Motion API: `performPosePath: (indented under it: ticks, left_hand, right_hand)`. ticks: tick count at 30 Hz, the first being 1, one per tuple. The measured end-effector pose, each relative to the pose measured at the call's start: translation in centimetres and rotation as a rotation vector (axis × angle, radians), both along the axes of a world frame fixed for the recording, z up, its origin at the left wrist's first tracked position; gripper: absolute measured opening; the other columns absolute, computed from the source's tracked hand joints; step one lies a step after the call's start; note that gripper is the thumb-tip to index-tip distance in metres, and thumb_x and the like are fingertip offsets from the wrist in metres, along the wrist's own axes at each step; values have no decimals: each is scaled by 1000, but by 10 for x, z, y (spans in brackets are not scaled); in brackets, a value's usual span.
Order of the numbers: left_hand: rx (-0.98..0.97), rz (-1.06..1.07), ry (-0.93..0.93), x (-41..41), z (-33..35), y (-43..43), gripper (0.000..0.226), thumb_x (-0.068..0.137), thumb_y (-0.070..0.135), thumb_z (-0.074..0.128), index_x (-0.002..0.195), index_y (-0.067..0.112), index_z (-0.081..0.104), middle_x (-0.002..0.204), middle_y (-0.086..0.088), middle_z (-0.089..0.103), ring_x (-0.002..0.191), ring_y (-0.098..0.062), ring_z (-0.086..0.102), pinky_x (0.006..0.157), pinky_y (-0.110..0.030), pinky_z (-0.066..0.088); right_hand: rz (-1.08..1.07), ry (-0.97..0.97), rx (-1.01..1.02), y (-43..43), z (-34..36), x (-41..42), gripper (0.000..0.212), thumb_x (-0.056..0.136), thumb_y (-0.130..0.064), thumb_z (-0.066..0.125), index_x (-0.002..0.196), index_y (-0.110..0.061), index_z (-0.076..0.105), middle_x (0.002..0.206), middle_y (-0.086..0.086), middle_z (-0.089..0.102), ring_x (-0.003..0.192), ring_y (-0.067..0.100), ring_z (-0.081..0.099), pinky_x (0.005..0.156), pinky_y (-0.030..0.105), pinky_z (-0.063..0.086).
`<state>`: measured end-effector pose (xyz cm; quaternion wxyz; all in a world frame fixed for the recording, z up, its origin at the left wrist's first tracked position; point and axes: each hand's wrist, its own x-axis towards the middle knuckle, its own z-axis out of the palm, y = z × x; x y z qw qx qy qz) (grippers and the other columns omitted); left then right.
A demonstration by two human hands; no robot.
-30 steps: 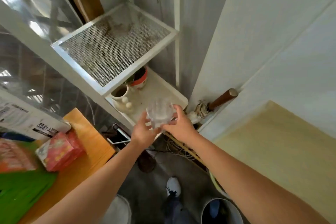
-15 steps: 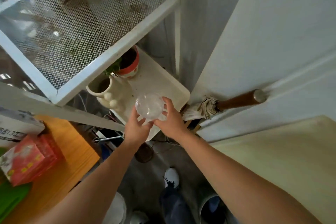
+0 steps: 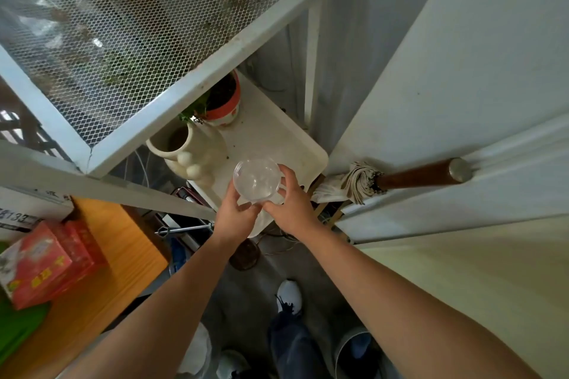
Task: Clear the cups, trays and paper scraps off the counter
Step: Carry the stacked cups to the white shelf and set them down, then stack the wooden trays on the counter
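Note:
A clear plastic cup (image 3: 256, 178) is held between both hands, its open mouth facing me. My left hand (image 3: 234, 216) grips its lower left side and my right hand (image 3: 292, 205) grips its right side. The cup hovers just above the near corner of a white tray (image 3: 286, 138) that lies on the lower level of a white metal rack. Whether a second cup sits under my right fingers I cannot tell.
On the tray stand a cream vase (image 3: 191, 157) and a red-rimmed plant pot (image 3: 224, 98). A mesh shelf (image 3: 129, 24) overhangs them. A folded umbrella (image 3: 409, 177) leans by the door. A red box (image 3: 46, 261) sits on the orange counter (image 3: 101, 301). A bin (image 3: 357, 351) stands by my feet.
The view has moved closer to the rack. Both hands with the cup have moved forward over the tray's near corner, and the cup has tipped so its mouth faces up toward me.

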<state>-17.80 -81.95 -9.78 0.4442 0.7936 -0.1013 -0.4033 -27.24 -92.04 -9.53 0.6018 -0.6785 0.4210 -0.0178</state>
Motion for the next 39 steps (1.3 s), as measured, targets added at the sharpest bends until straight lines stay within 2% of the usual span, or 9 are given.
performPosePath:
  ticks: [6,11,14,16,19,22,27,30,39]
  left_hand:
    - [85,34,-6,-5,6,6,67,88,6,68,147,24,41,137,-6,56,108,-18,65,90,-49,58]
    - [192,11,2,-10,27,16,76,89,10,70,153,15,31,145,-12,48,118,-31,60,94,-50,55]
    - [190,0,-4,-16,48,28,60,89,16,70,143,15,43,133,-13,56,112,-33,62,93,-51,55]
    - [187,-42,-34,-24,66,39,45,88,21,69,130,15,52,118,-13,65,103,-33,66,92,-50,55]
    - [201,-155,-150,-42,90,66,35,88,27,68,118,16,56,100,-5,67,88,-25,67,76,-35,56]
    - [201,-223,-243,-58,114,102,33,86,31,67,116,20,58,96,2,65,83,-16,61,63,-25,45]
    - [221,-302,-424,-75,146,191,22,85,29,64,104,17,61,96,-1,67,92,-22,63,74,-30,47]
    - [238,-252,-453,-83,156,261,17,86,30,63,98,21,57,93,1,64,88,-20,59,69,-31,43]
    - [398,-7,-512,-116,164,501,13,85,32,62,93,24,54,93,3,61,82,-15,58,68,-32,47]
  right_hand:
    - [34,84,2,3,8,-4,81,87,-13,73,154,-18,26,150,11,44,134,25,47,108,39,44]
    - [63,170,-28,8,24,-12,80,90,-20,69,155,-19,23,148,9,46,131,25,49,106,35,43]
    - [89,225,-51,15,41,-19,78,91,-26,66,156,-17,22,147,9,47,130,27,49,103,32,41]
    - [106,250,-96,23,56,-28,71,92,-29,65,152,-13,30,141,11,52,128,29,50,96,28,39]
    - [154,268,-114,45,83,-42,59,92,-33,63,144,-11,45,134,10,59,123,26,55,94,25,39]
    - [254,301,-176,76,113,-55,50,91,-35,64,134,-11,57,128,9,64,117,25,59,92,28,44]
    - [379,322,-377,151,152,-77,27,89,-35,65,108,-15,63,110,6,65,105,25,60,82,33,47]
    - [506,320,-453,206,167,-86,19,90,-34,64,99,-18,61,104,5,65,100,25,60,81,34,48]
    - [942,305,-589,395,185,-83,22,90,-33,58,106,-18,59,107,6,63,93,24,59,79,37,51]
